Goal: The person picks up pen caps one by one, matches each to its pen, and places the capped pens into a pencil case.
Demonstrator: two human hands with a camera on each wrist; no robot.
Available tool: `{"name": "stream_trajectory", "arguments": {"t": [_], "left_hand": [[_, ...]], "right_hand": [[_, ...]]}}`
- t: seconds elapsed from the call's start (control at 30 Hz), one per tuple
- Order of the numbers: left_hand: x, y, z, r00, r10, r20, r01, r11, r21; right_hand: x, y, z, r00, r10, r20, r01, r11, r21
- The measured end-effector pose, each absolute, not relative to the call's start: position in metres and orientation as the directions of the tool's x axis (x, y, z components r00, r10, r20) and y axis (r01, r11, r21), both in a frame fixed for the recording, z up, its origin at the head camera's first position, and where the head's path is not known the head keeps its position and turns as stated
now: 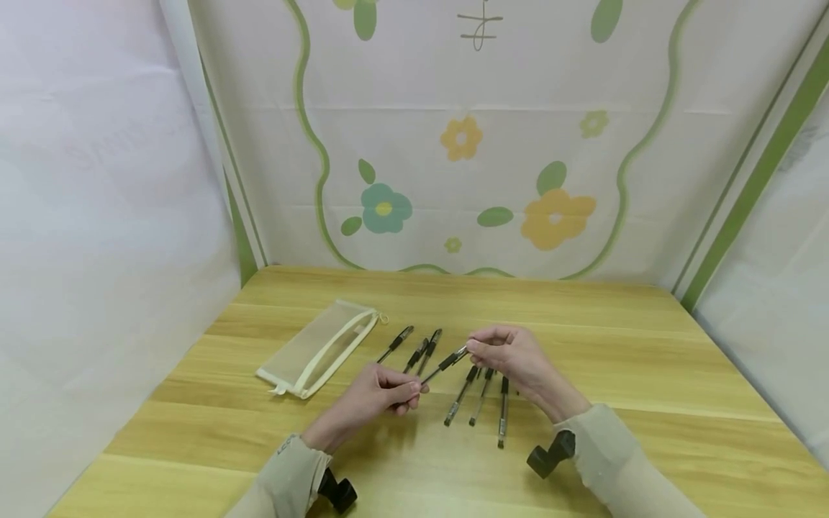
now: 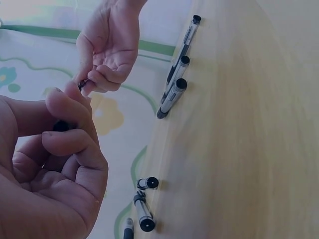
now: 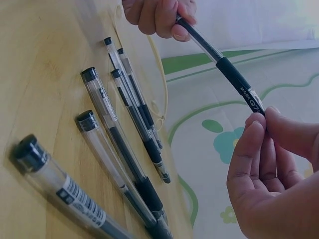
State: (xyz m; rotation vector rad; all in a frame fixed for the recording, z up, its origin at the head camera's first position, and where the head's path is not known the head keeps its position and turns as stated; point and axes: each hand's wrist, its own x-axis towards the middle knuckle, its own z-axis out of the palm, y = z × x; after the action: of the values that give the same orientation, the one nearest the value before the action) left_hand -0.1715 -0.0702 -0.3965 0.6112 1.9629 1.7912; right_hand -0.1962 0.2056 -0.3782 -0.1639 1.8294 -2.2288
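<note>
In the head view, my left hand (image 1: pixel 382 392) pinches one end of a pen (image 1: pixel 448 361) and my right hand (image 1: pixel 514 356) pinches the other end, so it is held tilted above the wooden table (image 1: pixel 194 439). Three pens (image 1: pixel 432 345) lie near the mesh pouch (image 1: pixel 311 342); more pens (image 1: pixel 480 399) lie close to my right hand. If I lower a wrist carelessly, I think it may knock these and make them roll.

In the left wrist view, a black end (image 2: pixel 61 125) shows between my curled left fingers.

In the right wrist view, my right thumb and fingertips hold only the far end, beside the printing; such a small pinch could slip if I twist too strongly.
</note>
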Motion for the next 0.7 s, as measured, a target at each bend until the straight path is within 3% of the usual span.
{"name": "stream_trajectory", "arguments": {"t": [0.33, 0.7], "left_hand": [[-0.1708, -0.0695, -0.395, -0.815, 0.58, -0.012, 0.042, 0.079, 0.996], [-0.1698, -0.0736, -0.3946, -0.809, 0.586, -0.037, 0.023, 0.096, 0.995]], "right_hand": [[-0.1965, 0.2072, -0.3774, -0.963, -0.264, -0.052, 0.077, -0.087, -0.993], [-0.1953, 0.2033, -0.3811, -0.958, -0.284, -0.047, 0.085, -0.124, -0.989]]}}
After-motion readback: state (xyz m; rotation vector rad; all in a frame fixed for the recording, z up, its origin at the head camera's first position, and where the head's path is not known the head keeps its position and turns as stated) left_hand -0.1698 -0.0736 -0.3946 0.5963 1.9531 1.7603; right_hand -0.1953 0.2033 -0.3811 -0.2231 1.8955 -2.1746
